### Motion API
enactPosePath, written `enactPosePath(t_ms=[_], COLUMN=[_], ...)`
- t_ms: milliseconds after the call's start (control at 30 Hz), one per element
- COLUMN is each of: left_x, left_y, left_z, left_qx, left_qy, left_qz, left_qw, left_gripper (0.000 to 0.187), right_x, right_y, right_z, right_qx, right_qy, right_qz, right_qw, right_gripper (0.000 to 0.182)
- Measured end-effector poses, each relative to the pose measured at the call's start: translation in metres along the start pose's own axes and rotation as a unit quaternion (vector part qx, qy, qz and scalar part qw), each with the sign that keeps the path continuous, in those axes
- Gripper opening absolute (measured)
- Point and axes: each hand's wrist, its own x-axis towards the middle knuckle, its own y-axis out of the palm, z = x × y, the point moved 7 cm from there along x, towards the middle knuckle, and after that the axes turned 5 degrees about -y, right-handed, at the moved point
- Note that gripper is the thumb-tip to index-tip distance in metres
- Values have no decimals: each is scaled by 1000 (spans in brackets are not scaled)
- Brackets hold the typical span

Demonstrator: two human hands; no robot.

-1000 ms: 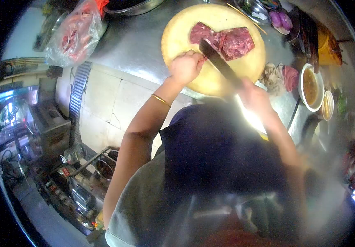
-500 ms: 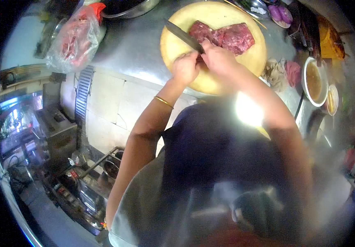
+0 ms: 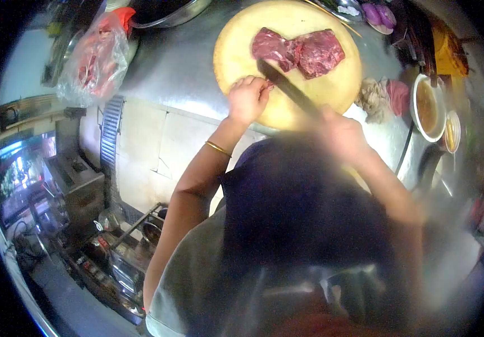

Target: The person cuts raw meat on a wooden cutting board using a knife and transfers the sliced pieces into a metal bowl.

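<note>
My right hand (image 3: 342,133) grips the handle of a knife (image 3: 288,89). Its dark blade slants up and left over the round yellowish cutting board (image 3: 236,50), with the tip just below the meat. My left hand (image 3: 247,100) is closed at the board's lower left edge, fingertips close to the blade. A tiny reddish bit shows at those fingertips, too small to name. A slab of raw red meat (image 3: 321,53), two lobes joined by a narrow middle, lies on the upper part of the board, apart from both hands.
A clear plastic bag (image 3: 97,70) with reddish contents stands left on the metal counter (image 3: 169,67), near a large metal basin (image 3: 177,16). To the right are crumpled cloths (image 3: 378,100), a white bowl of brown liquid (image 3: 428,109) and purple onions (image 3: 379,17).
My right hand has pulled the knife down and right, away from my left hand and the meat. My left hand stays at the board's edge, slightly lower.
</note>
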Motion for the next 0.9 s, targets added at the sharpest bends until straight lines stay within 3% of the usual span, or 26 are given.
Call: enactPosePath(t_ms=[233, 500, 667, 833, 900], left_x=[6, -1, -20, -27, -28], left_y=[2, -2, -12, -29, -32], left_z=[2, 2, 10, -15, -19], left_qx=[8, 47, -10, -33, -42], left_qy=[-2, 2, 23, 64, 88], left_qz=[36, 47, 20, -33, -53], left_qw=[999, 998, 999, 997, 994], left_gripper=[7, 16, 24, 17, 16], right_x=[28, 126, 42, -2, -4], right_y=[-2, 21, 18, 2, 0], right_z=[26, 50, -3, -28, -10], right_qx=[19, 0, 89, 28, 9], right_qy=[-18, -75, -35, 60, 29], right_qz=[23, -44, -7, 8, 4], right_qw=[999, 996, 995, 998, 1000], right_gripper=[19, 28, 34, 29, 27])
